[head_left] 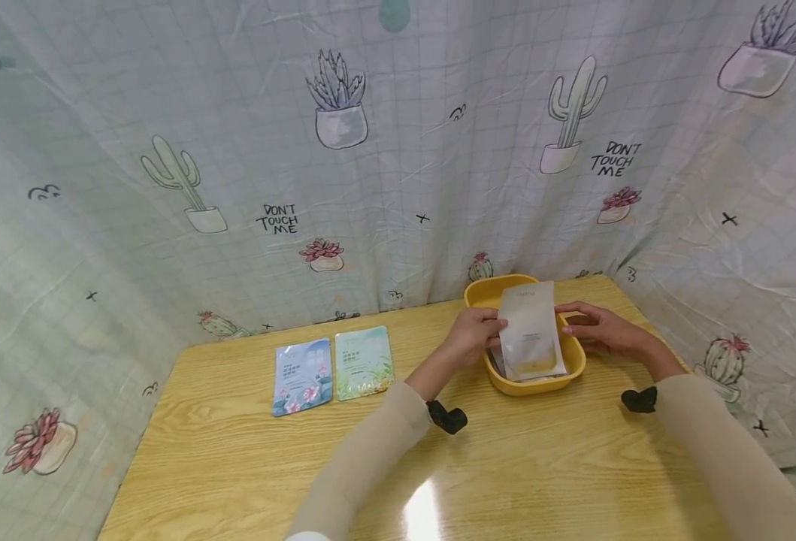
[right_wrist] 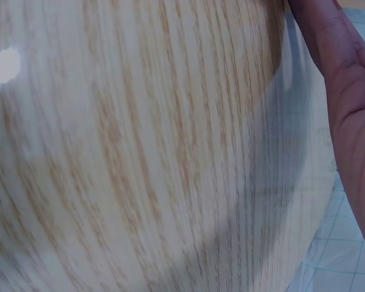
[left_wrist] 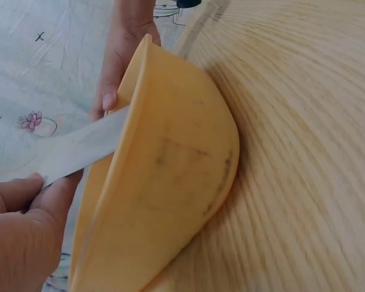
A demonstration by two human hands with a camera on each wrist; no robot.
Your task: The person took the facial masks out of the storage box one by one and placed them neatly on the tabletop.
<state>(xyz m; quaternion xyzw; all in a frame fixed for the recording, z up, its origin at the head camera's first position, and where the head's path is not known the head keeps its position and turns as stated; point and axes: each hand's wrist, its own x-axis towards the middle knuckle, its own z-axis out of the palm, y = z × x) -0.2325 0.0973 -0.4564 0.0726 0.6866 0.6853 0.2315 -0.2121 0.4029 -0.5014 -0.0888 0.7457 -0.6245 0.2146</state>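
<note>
On the desk (head_left: 540,466), nearest lie a blue sachet (head_left: 303,376) and a green sachet (head_left: 364,362). Then the left hand (head_left: 473,336) pinches a pale sachet (head_left: 530,330) along one side, probably to guide it; the right hand (head_left: 606,330) touches the yellow basin (head_left: 526,387), perhaps bracing it, though I cannot tell whether it grips. The pale sachet's lower end sits inside, its long axis slanting up towards the curtain (head_left: 398,188).

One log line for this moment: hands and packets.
left hand: pinching pale packet, lower end inside yellow basin | right hand: at basin rim | blue packet, green packet: on table
</note>
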